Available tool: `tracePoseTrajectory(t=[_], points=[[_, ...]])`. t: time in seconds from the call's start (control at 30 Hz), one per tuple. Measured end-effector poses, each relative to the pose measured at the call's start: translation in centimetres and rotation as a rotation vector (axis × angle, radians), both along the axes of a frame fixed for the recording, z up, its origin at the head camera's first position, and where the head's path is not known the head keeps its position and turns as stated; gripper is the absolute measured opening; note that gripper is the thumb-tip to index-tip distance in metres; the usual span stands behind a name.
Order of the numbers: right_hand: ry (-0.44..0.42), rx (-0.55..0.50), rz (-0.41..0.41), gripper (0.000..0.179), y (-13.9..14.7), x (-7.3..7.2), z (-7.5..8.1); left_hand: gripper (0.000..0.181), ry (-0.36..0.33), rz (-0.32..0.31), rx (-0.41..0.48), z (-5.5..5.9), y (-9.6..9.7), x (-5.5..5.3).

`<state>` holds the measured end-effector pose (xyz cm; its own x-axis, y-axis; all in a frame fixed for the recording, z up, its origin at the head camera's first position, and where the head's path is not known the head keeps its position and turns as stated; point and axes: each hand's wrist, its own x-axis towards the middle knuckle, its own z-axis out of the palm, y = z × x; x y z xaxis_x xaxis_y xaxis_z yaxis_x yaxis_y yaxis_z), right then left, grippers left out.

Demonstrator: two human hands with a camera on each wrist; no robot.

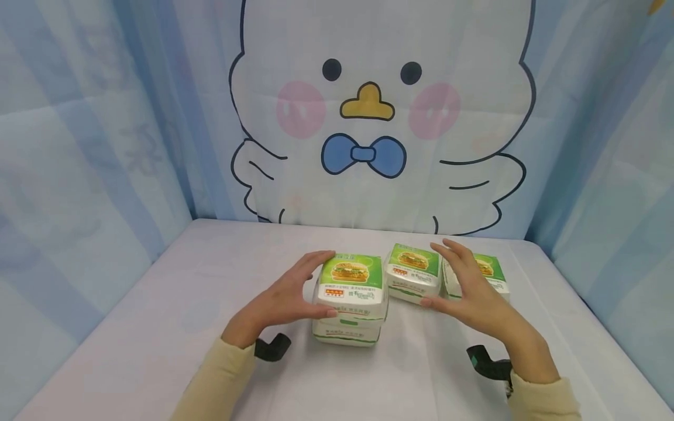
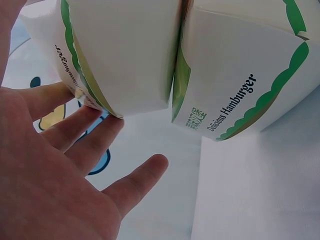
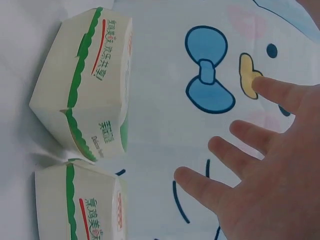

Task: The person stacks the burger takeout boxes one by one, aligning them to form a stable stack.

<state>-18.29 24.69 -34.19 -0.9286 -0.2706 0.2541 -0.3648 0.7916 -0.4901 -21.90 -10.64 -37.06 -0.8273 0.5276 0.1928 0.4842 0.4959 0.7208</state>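
A white and green hamburger box sits on another hamburger box of the same kind, left of two more. My left hand grips the upper one, thumb along its front and fingers at its far left edge. The left wrist view has this upper box against the fingertips and the lower box beside it. My right hand hovers with spread fingers over the middle box and the right box, partly hiding the latter. No box is between its fingers in the right wrist view.
A pale cloth-covered table carries all the boxes. Behind it hangs a curtain printed with a cartoon bird, and blue curtains close off both sides. Dark camera mounts stick out from the wrists.
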Motion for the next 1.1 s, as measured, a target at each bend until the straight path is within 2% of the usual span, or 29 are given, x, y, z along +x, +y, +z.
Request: tracePoseTrajectory(t=[0.4,0.8,1.1], points=[[-0.025,-0.014,-0.133,0.099,4.0,-0.8,-0.2,0.102,0.000,0.005,-0.014,0.2,-0.1,-0.1],[-0.083,0.021,-0.243,0.101,5.9,-2.1,-1.9,0.102,-0.007,0.007,-0.013,0.2,-0.1,-0.1],[-0.148,0.010,-0.278,0.103,7.4,-2.6,-3.5,0.102,-0.009,0.005,-0.020,0.1,0.0,0.0]])
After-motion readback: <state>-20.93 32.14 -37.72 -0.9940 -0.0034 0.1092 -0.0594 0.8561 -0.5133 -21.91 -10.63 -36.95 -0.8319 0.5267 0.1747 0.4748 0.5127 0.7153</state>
